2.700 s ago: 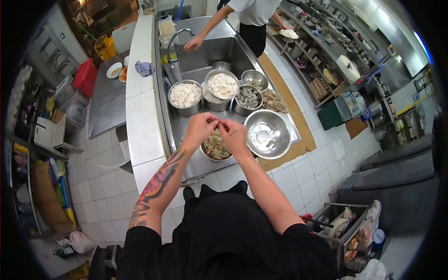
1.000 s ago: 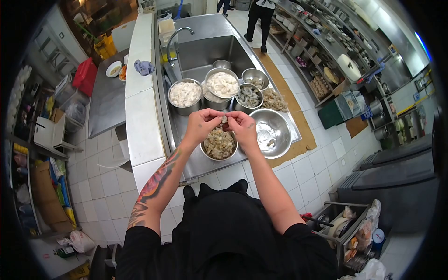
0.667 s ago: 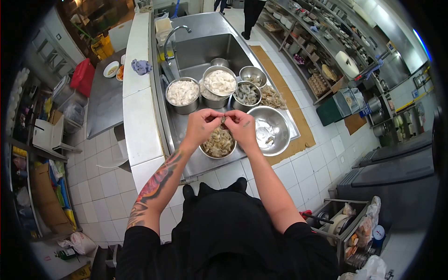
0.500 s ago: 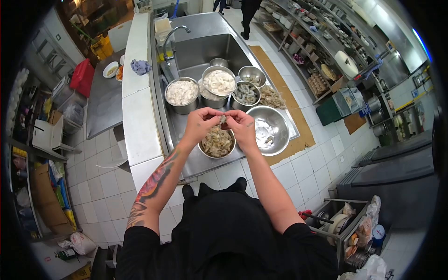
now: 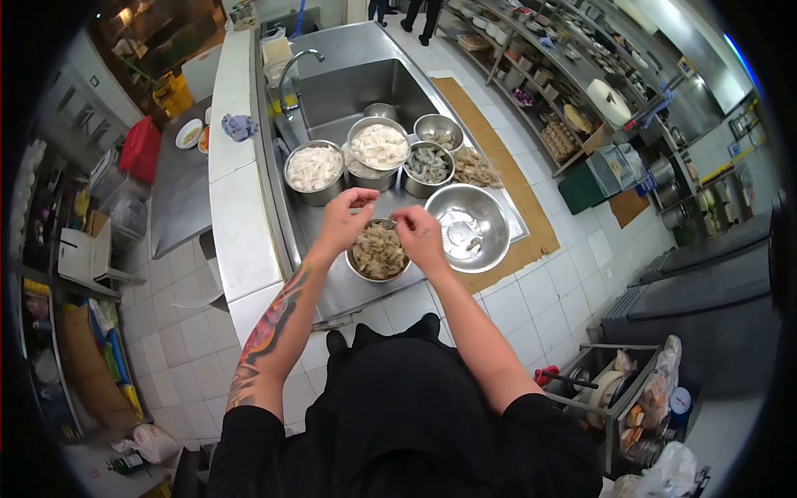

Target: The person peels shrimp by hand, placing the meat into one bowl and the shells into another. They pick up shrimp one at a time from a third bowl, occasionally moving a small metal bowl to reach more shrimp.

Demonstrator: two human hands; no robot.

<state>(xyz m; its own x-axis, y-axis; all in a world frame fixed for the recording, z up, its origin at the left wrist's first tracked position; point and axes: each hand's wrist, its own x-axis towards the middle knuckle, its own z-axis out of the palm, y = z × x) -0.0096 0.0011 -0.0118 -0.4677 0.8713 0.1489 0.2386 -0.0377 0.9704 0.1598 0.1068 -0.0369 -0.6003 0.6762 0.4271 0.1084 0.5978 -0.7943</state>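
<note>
My left hand point(image 5: 344, 221) is above the near side of the sink counter, thumb and fingers apart, with nothing visible between them. My right hand point(image 5: 421, 236) hovers over the right rim of a bowl of shrimp shells point(image 5: 378, 254), fingertips pinched together; whatever they may hold is too small to make out. Beside that hand is a wide steel bowl point(image 5: 490, 217) with a few small pieces in it. Beyond my hands are a pot of peeled shrimp point(image 5: 315, 169), a heaped bowl of peeled shrimp point(image 5: 379, 146) and a pot of grey unpeeled shrimp point(image 5: 428, 164).
A smaller steel bowl point(image 5: 438, 131) and a pile of shells point(image 5: 476, 168) lie behind the wide bowl. The sink basin point(image 5: 349, 95) has a curved faucet point(image 5: 287, 76). A white tiled ledge point(image 5: 237, 199) borders the left. Another person's legs point(image 5: 422, 21) show at the far end.
My hands have come apart after being together at a shrimp, which I can no longer make out. The left moved a little left, and the right dropped toward the shell bowl.
</note>
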